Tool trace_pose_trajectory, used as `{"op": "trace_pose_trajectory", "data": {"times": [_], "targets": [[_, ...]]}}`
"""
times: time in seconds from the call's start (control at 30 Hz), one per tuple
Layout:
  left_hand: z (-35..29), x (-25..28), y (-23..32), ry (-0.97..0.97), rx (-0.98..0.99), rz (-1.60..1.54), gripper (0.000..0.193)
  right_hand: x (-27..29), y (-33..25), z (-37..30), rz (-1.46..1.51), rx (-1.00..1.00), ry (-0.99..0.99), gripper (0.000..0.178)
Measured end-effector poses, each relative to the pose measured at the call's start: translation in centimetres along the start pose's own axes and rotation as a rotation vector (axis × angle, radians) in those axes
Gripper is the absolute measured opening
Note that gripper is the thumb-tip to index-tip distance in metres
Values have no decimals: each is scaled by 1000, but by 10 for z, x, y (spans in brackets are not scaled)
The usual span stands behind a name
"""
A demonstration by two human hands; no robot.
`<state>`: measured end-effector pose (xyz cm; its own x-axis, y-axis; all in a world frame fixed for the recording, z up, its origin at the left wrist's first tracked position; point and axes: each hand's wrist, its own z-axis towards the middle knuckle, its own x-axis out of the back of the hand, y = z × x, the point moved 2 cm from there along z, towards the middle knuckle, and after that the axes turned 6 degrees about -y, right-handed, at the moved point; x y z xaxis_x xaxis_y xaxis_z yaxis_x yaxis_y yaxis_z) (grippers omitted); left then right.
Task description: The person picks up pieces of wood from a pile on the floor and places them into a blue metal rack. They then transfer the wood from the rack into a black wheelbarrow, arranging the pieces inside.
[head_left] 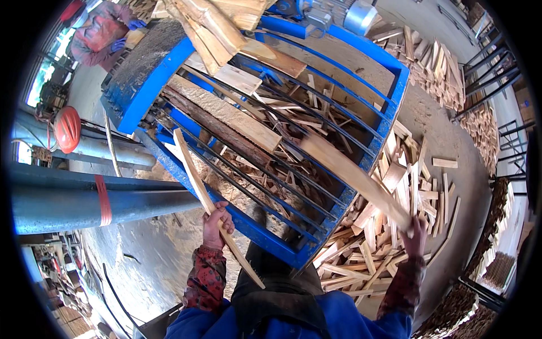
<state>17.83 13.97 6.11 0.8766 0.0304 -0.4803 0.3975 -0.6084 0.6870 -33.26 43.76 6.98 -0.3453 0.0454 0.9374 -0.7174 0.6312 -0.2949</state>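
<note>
My left hand [217, 223] is closed round a long, thin wooden slat [193, 172], which slants across the near left edge of a blue metal frame [248, 229]. At the right, my right hand [415, 231] grips the near end of a wider wooden board [358, 178]. That board reaches over the frame's right side, its far end blurred above the dark bars. On the bars lies a bark-edged board [226, 116], beside a shorter pale board [230, 75]. Further back, more rough boards [209, 28] are stacked at the top of the frame.
A large heap of offcuts [367, 260] lies on the floor at the right, with more stacked wood [435, 73] behind. Wood scraps show under the bars. Grey pipes [101, 200] and an orange hard hat [68, 130] are at the left. Another person [104, 37] in blue gloves stands far left.
</note>
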Motion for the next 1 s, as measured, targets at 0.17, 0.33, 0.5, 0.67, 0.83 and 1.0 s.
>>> {"op": "trace_pose_trajectory", "data": {"times": [0.17,0.33,0.5,0.67,0.83,1.0], "targets": [[4,-9,0,-19,27,14,18,-101,169,-187,-180,-639,-119,85],[1,-4,2,1,23,25,19,-127,39,-190,768,-574,29,25],[4,-1,1,-41,36,-24,17,-74,-203,-83,662,25,-54,24],[6,0,1,-118,42,-75,19,-43,-330,-12,810,242,-84,37],[3,8,10,-157,46,-76,20,-68,-369,30,860,242,-102,46],[1,21,33,-180,-21,-90,18,-94,-405,53,858,123,-201,65]]}}
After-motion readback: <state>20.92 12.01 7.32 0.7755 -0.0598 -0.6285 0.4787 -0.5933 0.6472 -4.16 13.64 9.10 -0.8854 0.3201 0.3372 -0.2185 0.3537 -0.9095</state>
